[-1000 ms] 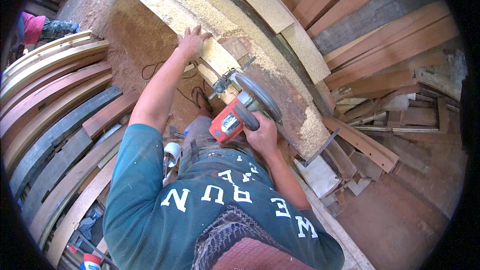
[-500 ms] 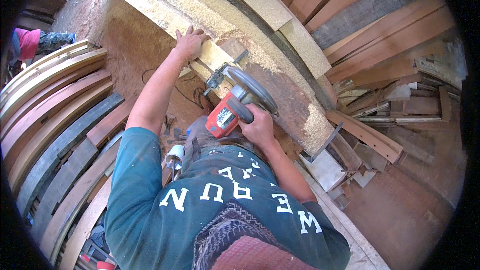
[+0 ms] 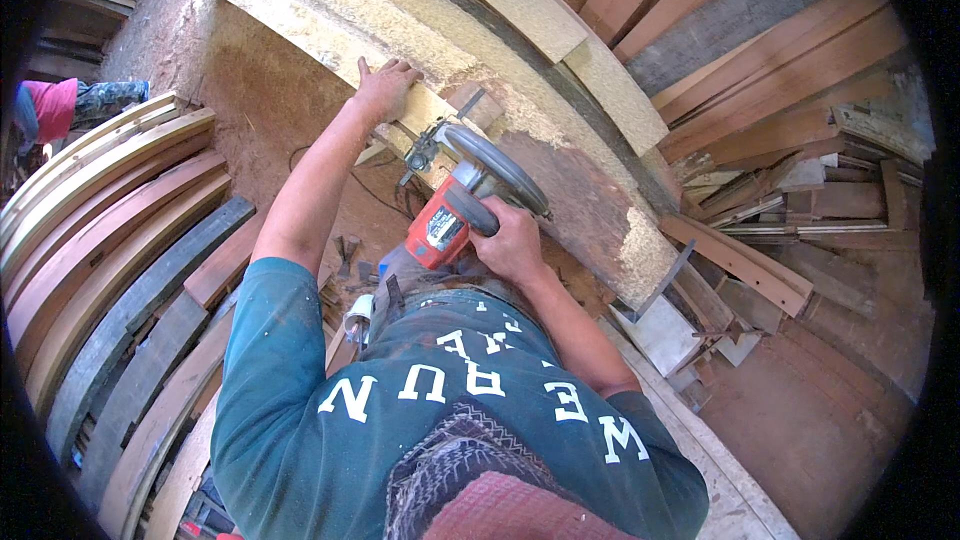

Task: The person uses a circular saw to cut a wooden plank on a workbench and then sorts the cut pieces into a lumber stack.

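Note:
My right hand (image 3: 508, 242) is closed around the dark rear handle of a red circular saw (image 3: 437, 230). The saw's round grey guard (image 3: 500, 165) faces away from me, over the bench. A metal base with a clamp fitting (image 3: 428, 148) sits across a long pale wooden board (image 3: 265, 8). Ahead and to the left of the saw, my left hand (image 3: 386, 90) lies on this board with its fingers spread. Where the blade meets the wood is hidden under the guard.
Sawdust (image 3: 640, 250) covers much of the workbench top (image 3: 570, 180). Stacked planks (image 3: 110, 260) stand at left, more boards (image 3: 770, 60) at far right, with offcuts (image 3: 840, 205) beneath them. A person in pink (image 3: 50, 108) is at the left rim. A white cup-like item (image 3: 358, 312) is at my waist.
The saw and my right hand have shifted slightly left along the board. My left hand keeps nearly the same place on the wood.

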{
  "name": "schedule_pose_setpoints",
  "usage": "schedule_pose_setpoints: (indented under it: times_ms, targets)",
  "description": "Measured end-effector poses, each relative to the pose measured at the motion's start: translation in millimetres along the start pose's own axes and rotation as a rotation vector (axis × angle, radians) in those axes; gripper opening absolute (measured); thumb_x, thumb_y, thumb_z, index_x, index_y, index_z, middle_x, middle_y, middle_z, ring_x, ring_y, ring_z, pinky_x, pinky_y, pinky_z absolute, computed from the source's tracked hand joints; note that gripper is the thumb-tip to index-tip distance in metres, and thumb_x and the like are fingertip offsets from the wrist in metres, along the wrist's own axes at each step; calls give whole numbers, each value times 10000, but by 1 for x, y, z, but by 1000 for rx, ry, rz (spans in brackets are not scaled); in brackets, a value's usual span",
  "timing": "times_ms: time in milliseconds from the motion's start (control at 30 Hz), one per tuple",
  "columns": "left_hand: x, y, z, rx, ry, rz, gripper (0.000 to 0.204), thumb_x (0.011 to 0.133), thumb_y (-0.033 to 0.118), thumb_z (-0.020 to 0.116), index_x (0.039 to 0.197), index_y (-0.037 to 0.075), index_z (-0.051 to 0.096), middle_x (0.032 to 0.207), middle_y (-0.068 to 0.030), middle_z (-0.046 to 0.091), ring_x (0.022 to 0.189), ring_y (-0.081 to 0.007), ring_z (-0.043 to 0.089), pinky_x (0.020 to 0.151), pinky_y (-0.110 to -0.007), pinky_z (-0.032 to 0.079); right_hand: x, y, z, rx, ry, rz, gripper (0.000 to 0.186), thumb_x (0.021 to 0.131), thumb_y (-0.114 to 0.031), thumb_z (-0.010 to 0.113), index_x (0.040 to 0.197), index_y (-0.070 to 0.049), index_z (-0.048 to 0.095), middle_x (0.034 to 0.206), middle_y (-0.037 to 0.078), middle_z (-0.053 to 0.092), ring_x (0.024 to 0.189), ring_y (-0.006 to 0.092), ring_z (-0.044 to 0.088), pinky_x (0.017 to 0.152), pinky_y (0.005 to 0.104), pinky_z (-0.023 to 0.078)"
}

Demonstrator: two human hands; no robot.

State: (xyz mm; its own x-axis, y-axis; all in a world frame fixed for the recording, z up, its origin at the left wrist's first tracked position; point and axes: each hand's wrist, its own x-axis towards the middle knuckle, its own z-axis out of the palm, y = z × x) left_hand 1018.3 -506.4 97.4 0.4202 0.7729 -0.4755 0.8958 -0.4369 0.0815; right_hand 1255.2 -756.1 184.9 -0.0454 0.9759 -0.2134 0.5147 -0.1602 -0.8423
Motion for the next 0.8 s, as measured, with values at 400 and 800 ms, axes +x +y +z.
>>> schedule_pose_setpoints:
  times_ms: [400,800]
  targets:
    - [6,-5,-16,25,-23,92,522,850,102,681,1362,201,657,1424,12,609,1439,-235,508,1118,-883,224,16,-15,0,14,-14,-18,301,804,-166,786,1087,-71,744,943,231,746,897,434,733,774,495,580]
    - [25,-83,8,66,213,50,561,897,103,656,1448,189,593,1523,-17,553,1505,-263,433,1160,-844,229,69,-42,36,3,-39,-4,271,806,-145,805,1045,-37,736,926,241,734,882,416,743,747,449,577]
